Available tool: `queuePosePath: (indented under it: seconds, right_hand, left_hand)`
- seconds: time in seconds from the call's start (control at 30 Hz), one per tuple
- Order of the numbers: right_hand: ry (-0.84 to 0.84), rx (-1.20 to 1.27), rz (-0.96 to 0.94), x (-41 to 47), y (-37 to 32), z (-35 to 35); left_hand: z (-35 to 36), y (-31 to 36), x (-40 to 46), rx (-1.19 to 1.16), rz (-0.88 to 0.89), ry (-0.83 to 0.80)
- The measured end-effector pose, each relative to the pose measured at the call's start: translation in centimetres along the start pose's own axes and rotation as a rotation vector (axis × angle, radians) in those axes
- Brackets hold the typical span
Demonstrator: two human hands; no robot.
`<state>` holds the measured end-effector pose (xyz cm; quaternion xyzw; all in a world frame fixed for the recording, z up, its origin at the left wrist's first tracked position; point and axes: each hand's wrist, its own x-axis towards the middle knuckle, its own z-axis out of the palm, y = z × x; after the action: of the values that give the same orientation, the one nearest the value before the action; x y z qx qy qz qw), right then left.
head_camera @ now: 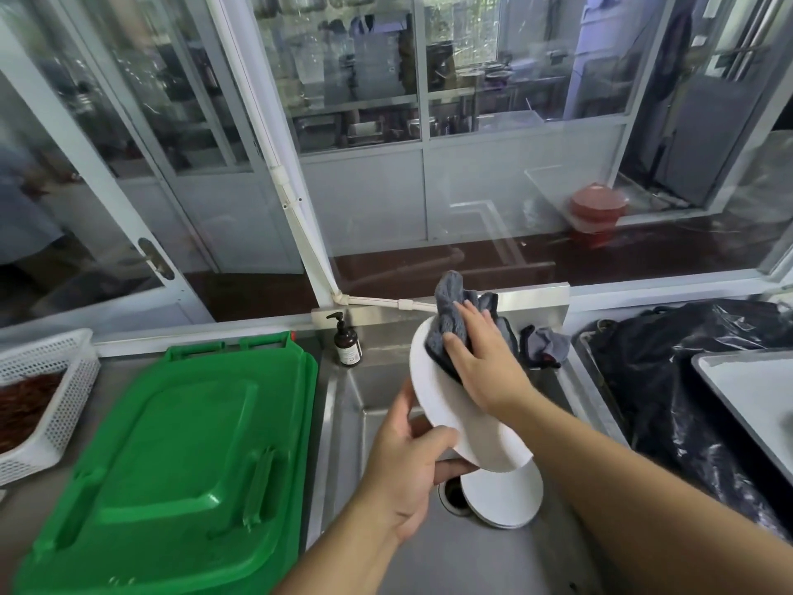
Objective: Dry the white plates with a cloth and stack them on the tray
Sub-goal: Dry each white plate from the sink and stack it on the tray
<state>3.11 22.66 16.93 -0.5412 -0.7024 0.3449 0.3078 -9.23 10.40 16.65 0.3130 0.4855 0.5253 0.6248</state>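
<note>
Item 1: round white plate (pixel 455 405), held tilted on edge above the stainless-steel sink basin (pixel 373 392), centre of view. The left hand (pixel 412 470) grasps its lower rim, thumb over the near face and fingers curled behind. The right hand (pixel 480 358) lies on the upper face, fingers extended, pressing a crumpled grey cloth (pixel 450 324) against the plate; part of the cloth bunches up beyond the fingertips toward 12 o'clock.

Item 2: stack of white plates (pixel 506 496), lying flat on the sink floor, just at 5 o'clock of the held plate and partly covering the round drain opening (pixel 455 496).

Item 3: second grey rag (pixel 545 345), heaped on the sink's rear edge, at 3 o'clock of the right hand, apart from it.

Item 4: brown pump bottle with white label (pixel 345 343), upright on the rear ledge, at 9 o'clock of the cloth.

Item 5: large green plastic bin lid (pixel 180 457), with moulded handles, at 9 o'clock of the sink, beside it.

Item 6: white perforated plastic basket (pixel 60 405), far left at 9 o'clock, holding reddish-brown contents too indistinct to identify.

Item 7: grey metal tray (pixel 746 392), at 3 o'clock by the right frame edge, resting over a crinkled black plastic bag (pixel 669 362). Only a bare corner shows.

Item 8: glazed white-framed partition (pixel 425 143), across 12 o'clock behind the sink.
</note>
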Motion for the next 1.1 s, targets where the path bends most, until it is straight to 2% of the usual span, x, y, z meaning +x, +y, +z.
queuePosePath:
  seconds: [0.13, 0.27, 0.33, 0.47, 0.53, 0.6, 0.73, 0.9, 1.0, 1.1]
  right_hand:
    - [0.094, -0.088, -0.001, 1.7, 0.7, -1.0]
    - [0.078, -0.067, 0.283, 2.6, 1.6, -2.7]
    - [0.073, 0.085, 0.415, 2.2, 2.1, -3.2]
    - [0.064, 0.631, 0.562, 0.2, 2.0, -2.9]
    - [0.048, 0.774, 0.544, -0.3, 2.4, -2.3]
    - [0.086, 0.786, 0.509, -0.3, 2.9, -1.9]
    - [0.1, 0.572, 0.354, -0.1, 3.3, -2.4]
    - [0.057, 0.372, 0.164, 1.1, 2.0, -3.7]
    - [0.141, 0.445, 0.168, 1.0, 1.1, -3.2]
    - [0.267, 0.542, 0.259, 0.2, 0.4, -2.1]
  left_hand:
    - [-0.1, 0.2, 0.1, -0.044, 0.036, 0.045]
    - [-0.7, 0.7, 0.3, -0.079, 0.087, 0.069]
    - [-1.1, 1.1, 0.5, -0.098, 0.108, 0.083]
    - [-1.3, 1.1, 0.9, -0.119, 0.124, 0.108]
    - [-1.5, 1.1, 1.1, -0.099, 0.113, 0.134]
    - [-1.8, 1.5, 1.3, -0.062, 0.064, 0.153]
    - [-3.2, 3.3, 2.2, 0.061, -0.019, 0.234]
    - [-5.3, 5.4, 3.4, 0.336, 0.033, 0.32]
    - [-4.9, 5.4, 3.6, 0.364, 0.13, 0.391]
    - [-4.1, 4.3, 3.5, 0.342, 0.189, 0.451]
